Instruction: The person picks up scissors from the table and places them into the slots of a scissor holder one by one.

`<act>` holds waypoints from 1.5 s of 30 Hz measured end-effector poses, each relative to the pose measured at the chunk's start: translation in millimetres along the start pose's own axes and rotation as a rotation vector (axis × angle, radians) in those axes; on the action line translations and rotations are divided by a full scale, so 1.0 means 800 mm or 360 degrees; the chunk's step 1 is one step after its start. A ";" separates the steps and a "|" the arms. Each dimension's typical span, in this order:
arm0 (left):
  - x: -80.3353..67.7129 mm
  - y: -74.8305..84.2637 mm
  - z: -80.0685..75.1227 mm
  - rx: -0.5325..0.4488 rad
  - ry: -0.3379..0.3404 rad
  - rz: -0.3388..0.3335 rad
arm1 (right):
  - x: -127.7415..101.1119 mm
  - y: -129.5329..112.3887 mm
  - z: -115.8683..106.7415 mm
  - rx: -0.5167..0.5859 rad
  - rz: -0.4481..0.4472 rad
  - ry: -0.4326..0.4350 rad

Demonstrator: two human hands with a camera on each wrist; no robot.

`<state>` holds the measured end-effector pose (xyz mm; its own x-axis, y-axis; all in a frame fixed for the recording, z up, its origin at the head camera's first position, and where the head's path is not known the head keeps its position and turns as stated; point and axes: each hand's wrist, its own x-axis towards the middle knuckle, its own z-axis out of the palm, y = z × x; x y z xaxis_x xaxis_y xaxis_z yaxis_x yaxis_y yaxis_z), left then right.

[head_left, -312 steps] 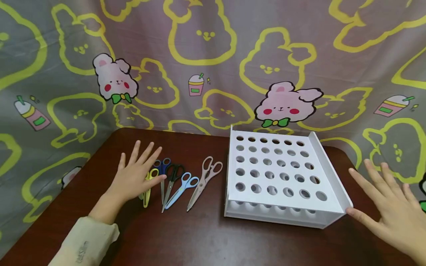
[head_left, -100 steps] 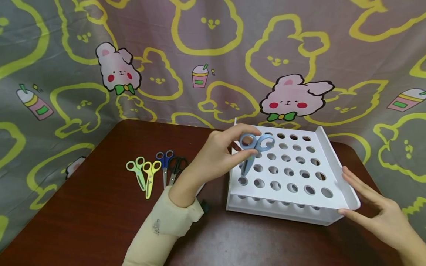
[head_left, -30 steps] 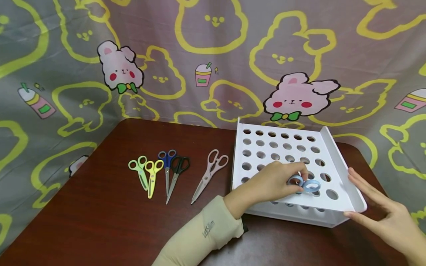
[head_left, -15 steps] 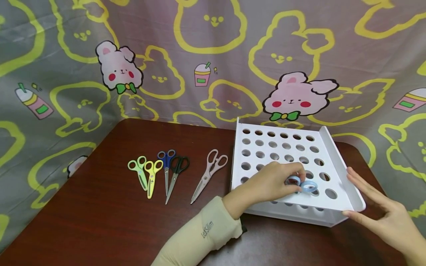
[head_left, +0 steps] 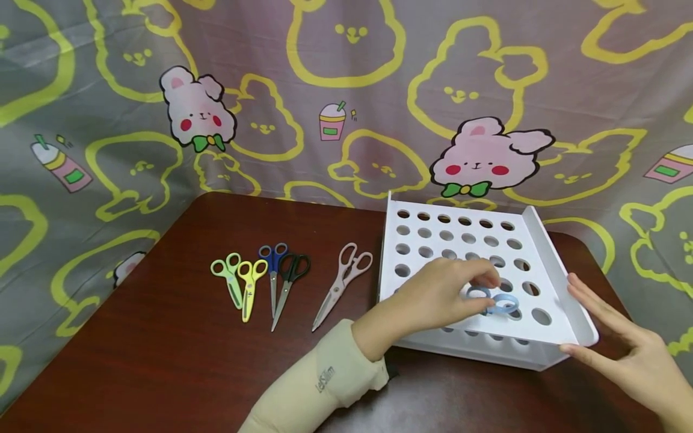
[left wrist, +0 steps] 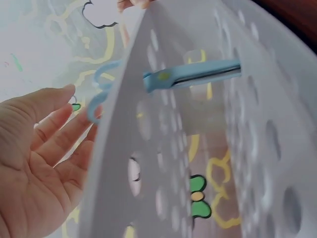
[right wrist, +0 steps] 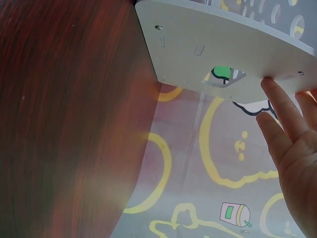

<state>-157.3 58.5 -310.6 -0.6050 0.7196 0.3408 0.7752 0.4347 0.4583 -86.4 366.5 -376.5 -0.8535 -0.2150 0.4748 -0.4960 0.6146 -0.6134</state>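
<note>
Head view: left hand (head_left: 433,300) on light-blue scissors (head_left: 500,304) in white rack (head_left: 547,252).

A matt white plastic rack (head_left: 541,240) sits on a glossy dark wood-grain table (head_left: 162,361); light-blue plastic-handled scissors (head_left: 500,304), metal blades; printed cloth backdrop (head_left: 346,90).
</note>
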 end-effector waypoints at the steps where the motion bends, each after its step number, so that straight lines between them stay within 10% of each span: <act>1: -0.002 0.000 -0.004 0.0002 0.0001 0.0003 | -0.001 0.001 0.000 0.0008 -0.0014 0.0009; 21: -0.047 -0.045 -0.067 -0.0137 0.0309 -0.0047 | 0.000 -0.007 -0.002 -0.0081 0.0118 -0.0056; 45: -0.141 -0.122 -0.139 -0.0021 0.0560 -0.0420 | 0.001 0.003 -0.001 -0.0029 -0.0036 -0.0006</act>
<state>-185.1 -125.3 -302.2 -0.8089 0.3556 0.4681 0.5846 0.5704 0.5769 -88.2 368.1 -376.9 -0.8428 -0.2320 0.4857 -0.5122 0.6232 -0.5910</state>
